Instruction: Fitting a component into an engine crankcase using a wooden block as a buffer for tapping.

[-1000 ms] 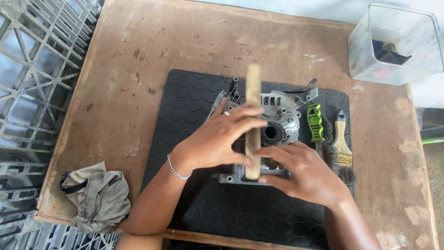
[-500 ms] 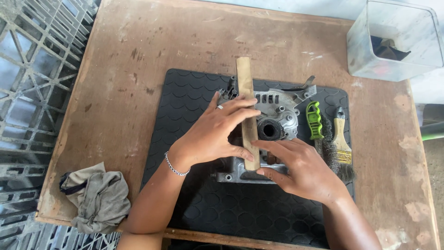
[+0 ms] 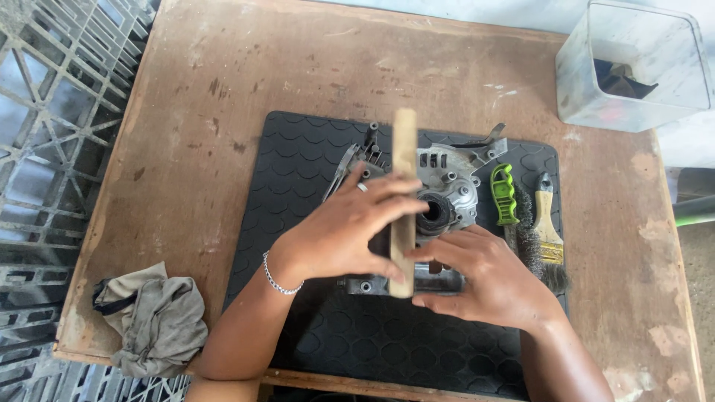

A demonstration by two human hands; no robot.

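Observation:
A grey metal alternator housing (image 3: pixel 448 186) lies on a black rubber mat (image 3: pixel 313 160) on a wooden table. A long wooden stick (image 3: pixel 404 160) stands across the housing, pointing away from me. My left hand (image 3: pixel 339 234), with a thin bracelet on the wrist, wraps its fingers around the stick's middle. My right hand (image 3: pixel 488 279) rests on the lower right of the housing, fingertips touching the stick's near end. The lower part of the housing is hidden under both hands.
A wire brush with a green handle (image 3: pixel 504 195) and a paintbrush (image 3: pixel 549 223) lie on the mat's right side. A clear plastic box (image 3: pixel 633 71) stands at the back right. A crumpled grey rag (image 3: pixel 153 316) lies at the table's front left. Grey plastic crates (image 3: pixel 45 112) sit left.
The stick has shifted slightly, tilting and sliding along the housing under my left hand. My right hand stays on the housing's near side.

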